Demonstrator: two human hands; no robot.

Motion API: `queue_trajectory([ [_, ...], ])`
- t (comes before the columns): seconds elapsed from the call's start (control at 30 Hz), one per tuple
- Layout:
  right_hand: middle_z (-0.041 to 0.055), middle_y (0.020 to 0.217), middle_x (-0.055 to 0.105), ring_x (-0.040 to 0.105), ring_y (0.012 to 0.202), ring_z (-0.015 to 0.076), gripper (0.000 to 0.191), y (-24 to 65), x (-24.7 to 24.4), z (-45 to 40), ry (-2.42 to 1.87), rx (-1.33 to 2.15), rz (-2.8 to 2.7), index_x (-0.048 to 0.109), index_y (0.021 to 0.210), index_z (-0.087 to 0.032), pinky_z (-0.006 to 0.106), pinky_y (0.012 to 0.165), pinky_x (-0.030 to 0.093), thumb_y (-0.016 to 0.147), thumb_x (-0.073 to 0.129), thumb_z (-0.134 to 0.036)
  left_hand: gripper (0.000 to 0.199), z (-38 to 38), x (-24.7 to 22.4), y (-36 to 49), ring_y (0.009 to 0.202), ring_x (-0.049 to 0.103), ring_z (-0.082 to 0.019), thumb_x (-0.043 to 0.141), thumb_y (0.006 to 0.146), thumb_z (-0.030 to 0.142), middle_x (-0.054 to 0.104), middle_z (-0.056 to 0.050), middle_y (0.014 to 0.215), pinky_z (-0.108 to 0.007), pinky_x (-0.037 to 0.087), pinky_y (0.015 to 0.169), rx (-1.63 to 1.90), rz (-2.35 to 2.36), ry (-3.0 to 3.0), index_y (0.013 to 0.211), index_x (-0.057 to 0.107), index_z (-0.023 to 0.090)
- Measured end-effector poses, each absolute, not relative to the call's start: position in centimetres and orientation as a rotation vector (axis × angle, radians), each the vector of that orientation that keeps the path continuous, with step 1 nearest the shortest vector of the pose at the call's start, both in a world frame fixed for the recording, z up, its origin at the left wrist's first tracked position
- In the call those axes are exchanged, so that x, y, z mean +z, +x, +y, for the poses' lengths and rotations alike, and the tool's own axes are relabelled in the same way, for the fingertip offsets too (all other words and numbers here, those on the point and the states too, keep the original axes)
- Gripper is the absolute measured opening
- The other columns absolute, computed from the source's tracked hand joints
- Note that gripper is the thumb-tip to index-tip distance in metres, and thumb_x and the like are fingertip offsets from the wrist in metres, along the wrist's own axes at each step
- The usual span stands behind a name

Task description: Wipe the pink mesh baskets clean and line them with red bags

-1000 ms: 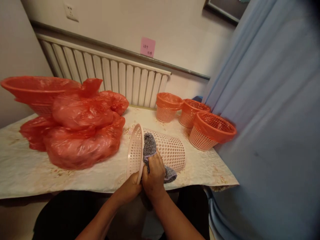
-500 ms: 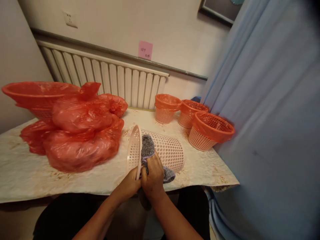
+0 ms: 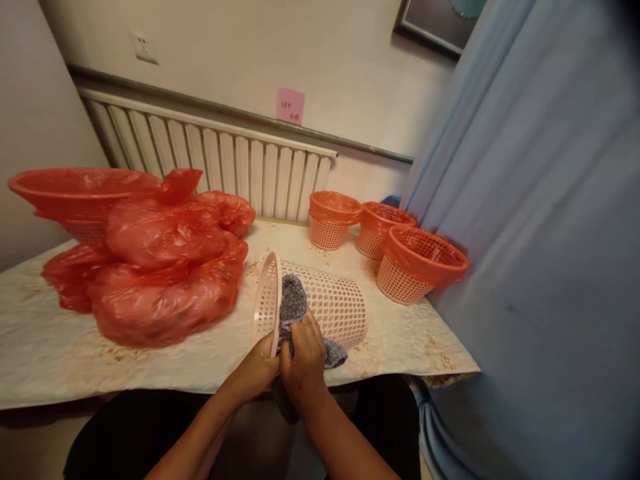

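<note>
A pale pink perforated plastic wastebasket lies on its side at the table's front edge, its mouth facing left. My left hand grips the near part of its rim, fingers closed round it. Bunched in my right hand is a dark grey cloth with a purple edge. The cloth rests against the outside of the basket just behind the rim, and its ends stick out above, to the right and below the fist. Both hands are close together, nearly touching.
Full red plastic bags are heaped on the left, with a red-lined basket behind them. Three wastebaskets with red liners stand at the back right, beside a blue curtain. A white radiator runs along the wall.
The view has tilted slightly, shifting the scene a little downward. Both hands keep their hold on the rim and cloth; any movement of the cloth is very small.
</note>
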State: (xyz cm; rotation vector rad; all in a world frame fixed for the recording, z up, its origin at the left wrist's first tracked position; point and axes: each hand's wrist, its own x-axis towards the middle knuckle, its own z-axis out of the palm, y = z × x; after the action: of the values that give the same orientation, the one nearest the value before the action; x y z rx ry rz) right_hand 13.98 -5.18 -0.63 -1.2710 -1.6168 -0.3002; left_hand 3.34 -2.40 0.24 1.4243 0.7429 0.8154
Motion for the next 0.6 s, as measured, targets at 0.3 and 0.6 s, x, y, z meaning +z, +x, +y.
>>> queue_trajectory([
  [0.3, 0.0078, 0.096, 0.057, 0.05, 0.115, 0.0242, 0.025, 13.91, -0.88, -5.4, -1.284, -0.277, -1.609, 0.054, 0.092, -0.02, 0.052, 0.106, 0.042, 0.077, 0.042, -0.004, 0.034, -2.43, -0.1, 3.39, 0.071, 0.061, -0.021, 0.06, 0.075, 0.028, 0.07, -0.003, 0.074, -0.031, 0.051, 0.069, 0.794, 0.746, 1.447, 0.104, 0.065, 0.012],
  [0.6, 0.0074, 0.093, 0.055, 0.053, 0.103, 0.0224, 0.019, 13.98, -1.29, -5.36, -1.301, -0.282, -1.619, 0.051, 0.084, -0.02, 0.051, 0.107, 0.04, 0.078, 0.043, -0.004, 0.035, -2.34, -0.13, 3.44, 0.077, 0.062, -0.021, 0.06, 0.074, 0.029, 0.071, -0.005, 0.085, -0.031, 0.05, 0.071, 0.8, 0.738, 1.449, 0.105, 0.064, 0.011],
])
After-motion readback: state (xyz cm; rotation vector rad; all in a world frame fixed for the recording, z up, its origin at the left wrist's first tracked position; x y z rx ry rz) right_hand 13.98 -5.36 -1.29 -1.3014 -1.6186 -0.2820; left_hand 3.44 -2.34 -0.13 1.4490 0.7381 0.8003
